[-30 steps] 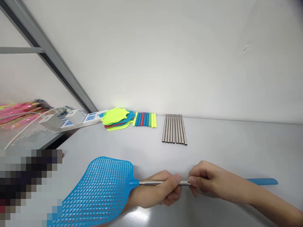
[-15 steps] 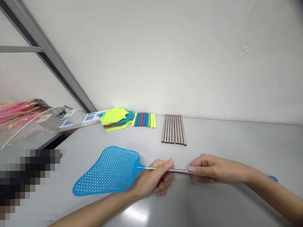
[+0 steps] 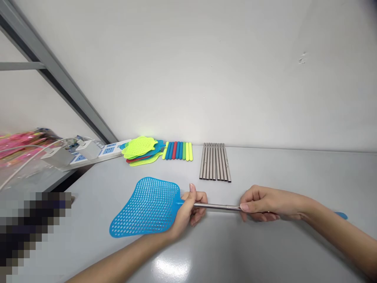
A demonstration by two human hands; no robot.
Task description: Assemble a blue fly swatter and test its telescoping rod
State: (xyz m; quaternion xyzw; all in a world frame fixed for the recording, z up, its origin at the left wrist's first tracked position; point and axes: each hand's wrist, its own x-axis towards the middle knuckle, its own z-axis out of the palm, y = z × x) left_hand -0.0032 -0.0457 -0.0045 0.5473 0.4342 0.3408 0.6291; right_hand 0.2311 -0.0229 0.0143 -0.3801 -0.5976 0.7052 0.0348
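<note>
A blue fly swatter (image 3: 150,206) with a perforated head and a thin metal rod is held above the grey table between both hands. My left hand (image 3: 191,208) is closed around the rod just beside the blue head, thumb pointing up. Farther right, my right hand (image 3: 260,205) pinches the same metal rod between thumb and fingers. A bare stretch of the rod shows between the hands. Beyond my right wrist a blue tip (image 3: 341,215) sticks out; my forearm hides what it joins.
Metal tubes (image 3: 215,162) lie in a row at the back of the table. Left of them are coloured handles (image 3: 177,151) and a stack of swatter heads (image 3: 140,147). A power strip (image 3: 113,153) with chargers runs along the left edge, near bagged pink items (image 3: 25,147).
My left hand has slid along the rod right up to the blue head. The swatter head has shifted right and slightly up. My right hand has moved slightly right and up.
</note>
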